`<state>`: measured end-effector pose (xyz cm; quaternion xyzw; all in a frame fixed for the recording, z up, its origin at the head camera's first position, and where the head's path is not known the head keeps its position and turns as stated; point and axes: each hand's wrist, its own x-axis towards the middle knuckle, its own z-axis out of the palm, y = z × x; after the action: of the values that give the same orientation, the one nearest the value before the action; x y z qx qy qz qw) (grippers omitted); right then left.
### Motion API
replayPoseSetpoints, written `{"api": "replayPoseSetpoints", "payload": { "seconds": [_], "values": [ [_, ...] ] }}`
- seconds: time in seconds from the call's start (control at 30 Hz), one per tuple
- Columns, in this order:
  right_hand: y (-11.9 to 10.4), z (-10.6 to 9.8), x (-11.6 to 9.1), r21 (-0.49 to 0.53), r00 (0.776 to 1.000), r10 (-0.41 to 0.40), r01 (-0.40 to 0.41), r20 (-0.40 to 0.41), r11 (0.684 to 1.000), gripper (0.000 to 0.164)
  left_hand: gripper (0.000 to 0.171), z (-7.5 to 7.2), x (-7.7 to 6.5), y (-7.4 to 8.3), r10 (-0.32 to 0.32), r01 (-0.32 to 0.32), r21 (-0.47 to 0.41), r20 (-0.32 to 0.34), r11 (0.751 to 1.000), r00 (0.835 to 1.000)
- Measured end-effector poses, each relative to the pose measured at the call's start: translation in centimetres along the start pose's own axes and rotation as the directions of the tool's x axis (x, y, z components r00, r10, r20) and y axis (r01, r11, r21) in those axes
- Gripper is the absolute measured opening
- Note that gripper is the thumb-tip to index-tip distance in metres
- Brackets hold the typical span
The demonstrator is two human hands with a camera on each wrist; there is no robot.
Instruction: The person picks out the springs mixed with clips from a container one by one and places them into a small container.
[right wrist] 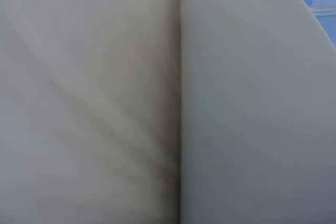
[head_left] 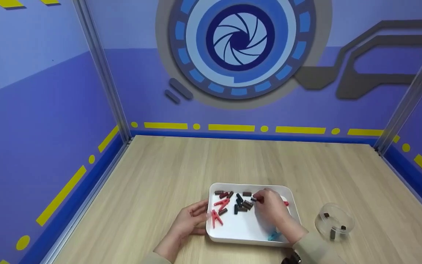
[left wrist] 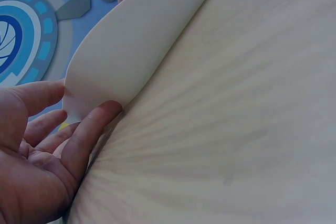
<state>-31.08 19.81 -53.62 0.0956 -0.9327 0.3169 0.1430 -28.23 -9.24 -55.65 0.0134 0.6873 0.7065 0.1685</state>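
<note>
A white tray [head_left: 247,229] holds several small dark brown and black cylinders [head_left: 247,205]. Two red clips [head_left: 215,219] lie at its left side, a bit of red shows behind the right hand, and a teal clip [head_left: 272,235] is partly covered by the right forearm. With its fingertips, my right hand [head_left: 272,207] pinches a small dark cylinder [head_left: 254,199] above the tray. My left hand [head_left: 187,220] touches the tray's left wall from outside with extended fingers, also seen in the left wrist view. The right wrist view shows only the tray's outer wall [right wrist: 252,103] and the tabletop.
Right of the tray stands a clear round container [head_left: 346,214] with a few dark cylinders in or against it. The wooden table [head_left: 174,165] meets blue-purple panels [head_left: 134,84] at the back and sides, with metal posts at the corners.
</note>
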Motion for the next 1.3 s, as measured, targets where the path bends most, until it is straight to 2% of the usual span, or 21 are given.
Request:
{"api": "replayPoseSetpoints", "payload": {
  "seconds": [0.3, 0.77, 0.9, 1.17, 1.3],
  "values": [
    [-0.3, -0.9, 0.3, 0.1, 0.992, 0.115, -0.119, 0.045, 0.988, 0.016, 0.062, -0.2, -0.1, -0.1, 0.014, -0.014, -0.017, 0.022, 1.0, 1.0],
    [-0.4, -1.8, 0.2, 0.2, 0.982, 0.154, -0.174, 0.11, 0.964, 0.015, 0.063, -0.1, -0.2, 0.0, 0.01, -0.01, -0.012, 0.019, 1.0, 1.0],
    [-0.2, -2.4, 0.1, 0.225, 0.982, 0.115, -0.148, 0.151, 0.963, 0.016, 0.063, -0.2, -0.1, 0.0, 0.01, -0.01, -0.019, 0.026, 1.0, 1.0],
    [0.8, -4.0, 0.2, 0.268, 0.979, -0.038, -0.017, 0.199, 0.963, 0.015, 0.062, -0.2, -0.1, -0.1, 0.004, -0.004, -0.016, 0.027, 1.0, 1.0],
    [1.1, -5.0, 0.2, 0.282, 0.972, -0.031, -0.037, 0.235, 0.959, 0.015, 0.062, -0.2, -0.1, 0.0, 0.015, -0.015, -0.019, 0.03, 1.0, 0.999]
  ]
}}
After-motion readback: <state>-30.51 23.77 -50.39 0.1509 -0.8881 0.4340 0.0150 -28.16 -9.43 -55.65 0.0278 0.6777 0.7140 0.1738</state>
